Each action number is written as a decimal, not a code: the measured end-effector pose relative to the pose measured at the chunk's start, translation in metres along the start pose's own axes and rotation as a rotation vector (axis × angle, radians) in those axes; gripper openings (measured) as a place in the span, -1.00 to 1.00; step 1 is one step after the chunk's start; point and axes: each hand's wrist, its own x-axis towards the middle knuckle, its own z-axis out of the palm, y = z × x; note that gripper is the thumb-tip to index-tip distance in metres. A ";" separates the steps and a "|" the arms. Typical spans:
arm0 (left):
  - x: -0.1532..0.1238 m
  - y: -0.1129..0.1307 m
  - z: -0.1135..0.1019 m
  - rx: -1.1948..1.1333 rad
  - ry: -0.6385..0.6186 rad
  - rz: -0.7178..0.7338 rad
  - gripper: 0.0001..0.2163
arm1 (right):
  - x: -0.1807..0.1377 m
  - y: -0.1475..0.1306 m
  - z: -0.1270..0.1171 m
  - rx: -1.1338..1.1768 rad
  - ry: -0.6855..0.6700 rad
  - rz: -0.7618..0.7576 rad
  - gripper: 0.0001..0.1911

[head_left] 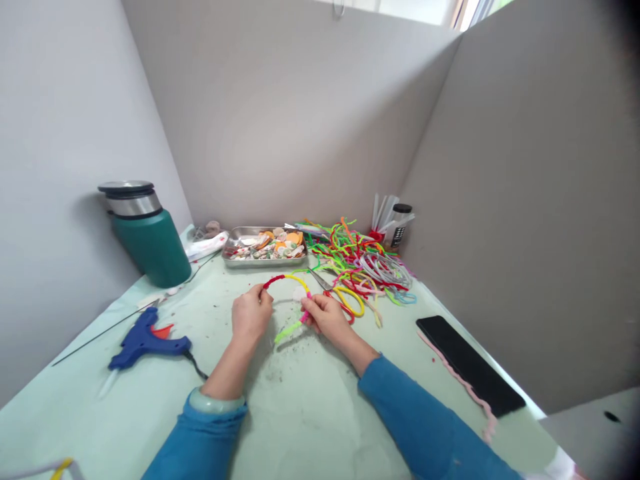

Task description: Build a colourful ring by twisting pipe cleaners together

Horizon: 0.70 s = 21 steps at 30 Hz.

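An arched band wrapped in fuzzy pipe cleaner (pixel 296 279) spans the gap between my two hands, running from red through yellow and pink to a light green end. My left hand (pixel 251 312) is closed on its red end. On the right, my right hand (pixel 326 315) pinches the pink stretch between thumb and fingers. The light green tail (pixel 287 333) sticks out below that pinch, pointing left. A pale round piece (pixel 299 293) lies on the table behind the band. Scissors with red and yellow handles (pixel 350 301) rest just beyond my right hand.
A blue glue gun (pixel 146 340) and a green bottle (pixel 153 243) are at left. Behind my hands stands a metal tray (pixel 265 263) of buttons or similar flat pieces. Tangled pipe cleaners (pixel 345 247) lie back right, near a black-lidded jar (pixel 400 227). A phone (pixel 467 363) is at right.
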 end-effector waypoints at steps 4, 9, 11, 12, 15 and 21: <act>0.002 -0.001 0.002 -0.092 -0.021 -0.011 -0.73 | 0.000 0.003 0.001 -0.035 0.054 -0.006 -0.64; 0.004 -0.006 0.009 -0.266 -0.044 -0.101 -0.70 | -0.003 0.004 0.002 -0.021 0.079 -0.025 -0.64; 0.004 -0.007 0.012 -0.307 -0.071 -0.130 -0.70 | -0.005 0.003 0.001 -0.013 0.077 -0.034 -0.63; 0.004 -0.007 0.013 -0.315 -0.091 -0.144 -0.70 | -0.006 0.002 0.000 -0.009 0.076 -0.038 -0.63; -0.001 -0.004 0.013 -0.303 -0.167 -0.158 -0.73 | -0.009 -0.001 -0.002 0.003 0.080 -0.036 -0.60; -0.010 0.005 0.011 -0.213 -0.149 -0.068 -0.73 | -0.015 -0.008 -0.003 0.031 0.096 0.025 -0.57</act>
